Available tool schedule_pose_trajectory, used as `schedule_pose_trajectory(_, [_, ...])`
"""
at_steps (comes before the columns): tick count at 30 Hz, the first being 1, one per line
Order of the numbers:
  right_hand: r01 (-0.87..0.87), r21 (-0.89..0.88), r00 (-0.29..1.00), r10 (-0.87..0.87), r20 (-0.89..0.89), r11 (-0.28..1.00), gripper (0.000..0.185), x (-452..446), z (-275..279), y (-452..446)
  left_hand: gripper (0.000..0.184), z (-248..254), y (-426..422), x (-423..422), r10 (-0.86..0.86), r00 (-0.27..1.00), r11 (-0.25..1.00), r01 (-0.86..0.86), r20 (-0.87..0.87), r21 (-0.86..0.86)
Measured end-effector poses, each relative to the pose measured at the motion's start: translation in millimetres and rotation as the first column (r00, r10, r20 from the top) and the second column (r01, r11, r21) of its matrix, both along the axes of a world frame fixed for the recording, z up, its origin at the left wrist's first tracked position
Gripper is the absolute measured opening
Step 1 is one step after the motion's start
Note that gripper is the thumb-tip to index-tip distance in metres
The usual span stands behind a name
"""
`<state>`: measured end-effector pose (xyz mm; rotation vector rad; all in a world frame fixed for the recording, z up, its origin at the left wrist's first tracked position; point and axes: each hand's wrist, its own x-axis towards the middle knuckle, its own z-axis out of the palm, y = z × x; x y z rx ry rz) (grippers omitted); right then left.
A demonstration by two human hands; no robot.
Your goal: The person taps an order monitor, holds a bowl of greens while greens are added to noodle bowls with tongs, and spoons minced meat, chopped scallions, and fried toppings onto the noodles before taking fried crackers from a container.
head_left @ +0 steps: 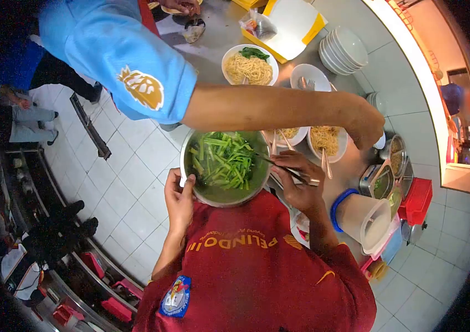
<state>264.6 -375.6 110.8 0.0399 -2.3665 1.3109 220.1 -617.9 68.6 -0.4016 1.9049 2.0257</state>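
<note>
My left hand (179, 198) grips the left rim of a large round metal bowl (212, 197), thumb over the edge. Chopped leafy greens (225, 160) lie inside it in greenish liquid. In my right hand (299, 185) is a thin metal utensil (268, 160), its tip among the greens; I cannot tell its exact kind. Just beyond the bowl, a bowl of noodles (325, 139) with a utensil in it stands on the counter. A co-worker's arm (268, 108) in a light blue sleeve crosses above the counter, its hand (365, 124) over the right side.
Farther back are a noodle bowl with greens (248, 69), an open yellow-and-white box (293, 27) and stacked white bowls (344, 51). On the right stand a clear plastic tub (362, 218), metal containers (377, 181) and a red bin (415, 202). Shelving (85, 265) runs along the left.
</note>
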Motion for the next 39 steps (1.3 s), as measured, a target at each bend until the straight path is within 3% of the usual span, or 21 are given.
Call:
schedule_pose_trajectory(3, [-0.040,0.000,0.998,0.040,0.046,0.999,0.023,0,3,-4,0.006,6,-3,-2,-0.039,0.998,0.997,0.042,0.046,-0.071])
schedule_pose_trajectory(4, [-0.063,-0.038,0.997,0.065,0.051,0.997,0.024,1,5,-5,0.007,-16,-8,1,-0.033,0.996,0.996,0.027,-0.080,-0.082])
schedule_pose_trajectory(6, [0.017,0.006,0.998,-0.017,0.064,1.000,0.023,7,10,-3,0.008,-17,-8,1,-0.022,0.996,0.999,0.018,-0.091,-0.043])
schedule_pose_trajectory(8, [-0.014,-0.104,0.998,0.021,0.065,0.994,0.022,14,20,5,0.008,-3,1,0,0.029,0.999,0.999,-0.031,-0.036,-0.043])
schedule_pose_trajectory(12, [0.085,-0.130,0.992,-0.071,0.105,0.988,0.021,41,46,37,0.008,-15,-4,-3,0.056,0.998,0.998,-0.056,-0.041,0.014])
schedule_pose_trajectory(14, [0.079,-0.069,0.996,-0.075,0.054,0.994,0.020,57,59,60,0.008,-19,-9,-4,0.033,0.998,0.999,-0.032,-0.057,0.026])
schedule_pose_trajectory(16, [0.222,0.064,0.975,-0.223,0.018,0.973,0.012,72,66,79,0.008,-16,-9,-5,0.027,0.998,0.999,-0.026,-0.063,0.026])
schedule_pose_trajectory(17, [0.228,0.064,0.973,-0.229,0.014,0.972,0.012,77,67,87,0.007,-18,-10,-6,0.031,0.996,0.999,-0.029,-0.078,0.025])
schedule_pose_trajectory(19, [0.422,0.095,0.905,-0.425,0.006,0.902,0.013,83,63,103,0.006,-12,-6,-7,0.025,0.996,1.000,-0.025,-0.087,0.005])
schedule_pose_trajectory(22, [0.505,0.212,0.857,-0.516,-0.003,0.837,0.019,68,47,128,0.005,-7,0,-8,0.042,0.996,0.999,-0.044,-0.077,-0.028])
schedule_pose_trajectory(26, [0.480,0.195,0.869,-0.494,0.027,0.856,0.017,37,5,164,0.005,-14,-6,-6,0.022,0.995,0.999,-0.024,-0.096,-0.024])
schedule_pose_trajectory(31, [0.292,0.368,0.914,-0.370,0.165,0.883,0.014,2,-40,195,0.005,-7,0,-3,0.051,0.995,0.999,-0.052,-0.089,-0.015])
schedule_pose_trajectory(34, [0.320,0.257,0.890,-0.382,0.248,0.912,0.014,5,-29,198,0.006,-13,-2,-2,0.053,0.996,0.999,-0.054,-0.066,-0.007])
schedule_pose_trajectory(35, [0.316,0.254,0.891,-0.377,0.251,0.914,0.014,6,-20,195,0.006,-14,-2,-1,0.066,0.996,0.998,-0.067,-0.067,-0.001])
schedule_pose_trajectory(37, [0.366,0.235,0.915,-0.394,0.088,0.901,0.015,9,-4,192,0.007,-14,-2,-1,0.074,0.995,0.997,-0.074,-0.065,0.004])
schedule_pose_trajectory(39, [0.383,0.225,0.907,-0.411,0.092,0.896,0.016,10,-14,197,0.007,-11,1,0,0.068,0.994,0.997,-0.070,-0.090,-0.013])
